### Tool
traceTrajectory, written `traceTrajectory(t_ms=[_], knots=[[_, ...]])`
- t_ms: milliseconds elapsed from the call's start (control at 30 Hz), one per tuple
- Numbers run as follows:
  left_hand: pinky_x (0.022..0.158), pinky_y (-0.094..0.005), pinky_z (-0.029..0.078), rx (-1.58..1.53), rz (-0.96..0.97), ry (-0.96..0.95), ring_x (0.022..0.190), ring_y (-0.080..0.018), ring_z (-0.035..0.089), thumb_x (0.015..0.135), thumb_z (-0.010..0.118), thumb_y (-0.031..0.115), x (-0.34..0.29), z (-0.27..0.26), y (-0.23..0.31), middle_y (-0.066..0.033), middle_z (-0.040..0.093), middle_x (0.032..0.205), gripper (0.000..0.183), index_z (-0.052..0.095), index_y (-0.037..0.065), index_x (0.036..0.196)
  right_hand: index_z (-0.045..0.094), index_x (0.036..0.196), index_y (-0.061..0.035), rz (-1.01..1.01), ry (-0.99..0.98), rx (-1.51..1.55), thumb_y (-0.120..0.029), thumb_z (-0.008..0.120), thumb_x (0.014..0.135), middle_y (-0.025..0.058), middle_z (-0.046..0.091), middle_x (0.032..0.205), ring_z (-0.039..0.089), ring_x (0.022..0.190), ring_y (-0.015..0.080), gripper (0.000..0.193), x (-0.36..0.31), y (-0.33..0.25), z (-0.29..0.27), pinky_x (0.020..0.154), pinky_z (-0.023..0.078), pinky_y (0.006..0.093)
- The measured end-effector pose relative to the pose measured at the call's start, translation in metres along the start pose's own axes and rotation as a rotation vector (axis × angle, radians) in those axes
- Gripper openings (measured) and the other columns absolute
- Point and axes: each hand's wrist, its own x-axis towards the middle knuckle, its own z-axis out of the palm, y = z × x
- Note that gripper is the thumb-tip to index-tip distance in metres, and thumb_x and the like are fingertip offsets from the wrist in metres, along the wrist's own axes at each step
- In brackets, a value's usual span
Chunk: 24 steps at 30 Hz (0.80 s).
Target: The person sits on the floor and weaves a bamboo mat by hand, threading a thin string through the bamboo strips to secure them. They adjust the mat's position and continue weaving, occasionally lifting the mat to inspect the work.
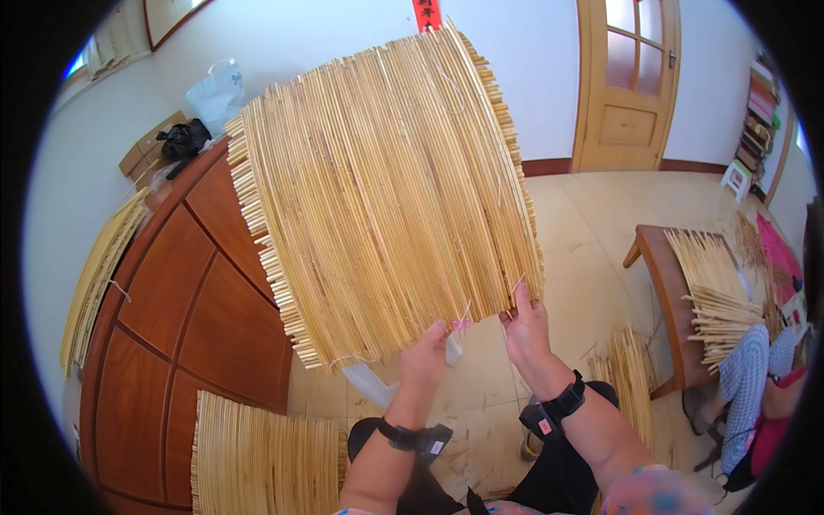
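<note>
A large mat of straw-coloured stalks (378, 197) stands raised in front of me, its stalks running up and down side by side. My left hand (423, 356) is closed on its lower edge, thumb on the front face. At the lower right corner my right hand (525, 330) grips the edge between thumb and fingers. Thin pale string ends hang near both hands, and a small pink piece (462, 324) shows beside my left thumb. White strips (369, 384) dangle below the edge. The fingers behind the mat are partly hidden.
A second stalk mat (266, 455) lies low at left, beside a reddish-brown wooden panelled piece (180, 343). Loose stalks (631, 378) rest on the floor at right. A brown bench (665, 292) carries more stalks (712, 292); another person's checked trouser leg (742, 378) is beside it.
</note>
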Motion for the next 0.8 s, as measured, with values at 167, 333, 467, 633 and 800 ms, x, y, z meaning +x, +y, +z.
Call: traceTrajectory(t_ms=[167, 333, 467, 633, 800], knots=[[0.093, -0.0475, 0.053, 0.024, -0.057, 0.012, 0.096, -0.0327, 0.068, 0.091, 0.054, 0.001, 0.003, -0.009, -0.004, -0.0183, 0.066, 0.112, 0.036, 0.050, -0.006, 0.126, 0.059, 0.102, -0.0141, 0.042, -0.007, -0.019, -0.040, 0.066, 0.093, -0.0059, 0.058, 0.091, 0.051, 0.081, 0.0066, 0.029, 0.002, 0.001, -0.004, 0.070, 0.043, 0.0265], [0.092, -0.0456, 0.053, -0.008, -0.009, -0.004, 0.094, -0.0329, 0.068, 0.091, 0.053, 0.001, 0.006, -0.013, -0.007, -0.0202, 0.066, 0.108, 0.034, 0.051, -0.007, 0.124, 0.057, 0.108, -0.0162, 0.120, -0.086, -0.014, -0.034, 0.072, 0.090, -0.0055, 0.060, 0.098, 0.054, 0.086, 0.0081, 0.030, -0.002, 0.004, -0.004, 0.072, 0.044, 0.0289], [0.091, -0.0442, 0.054, -0.021, -0.003, -0.026, 0.096, -0.0315, 0.067, 0.091, 0.053, 0.001, 0.007, -0.021, -0.009, -0.0187, 0.066, 0.108, 0.034, 0.051, -0.006, 0.125, 0.057, 0.116, -0.0177, 0.153, -0.220, 0.034, -0.025, 0.074, 0.088, -0.0046, 0.062, 0.110, 0.057, 0.097, 0.0113, 0.033, -0.008, 0.015, -0.004, 0.082, 0.045, 0.0327], [0.090, -0.0430, 0.054, -0.006, -0.082, -0.084, 0.100, -0.0293, 0.066, 0.092, 0.054, 0.002, 0.005, -0.032, -0.003, -0.0170, 0.066, 0.110, 0.035, 0.052, -0.004, 0.126, 0.056, 0.122, -0.0167, 0.152, -0.289, 0.097, -0.020, 0.071, 0.089, -0.0023, 0.063, 0.116, 0.057, 0.107, 0.0156, 0.036, -0.015, 0.020, -0.001, 0.093, 0.045, 0.0374], [0.092, -0.0414, 0.052, -0.066, -0.069, -0.100, 0.102, -0.0266, 0.066, 0.092, 0.054, 0.003, -0.003, -0.021, 0.000, -0.0159, 0.066, 0.114, 0.032, 0.055, -0.004, 0.123, 0.056, 0.123, -0.0147, 0.181, -0.284, 0.091, -0.020, 0.070, 0.090, 0.0002, 0.064, 0.117, 0.059, 0.107, 0.0165, 0.036, -0.007, 0.025, -0.008, 0.092, 0.046, 0.0378]])
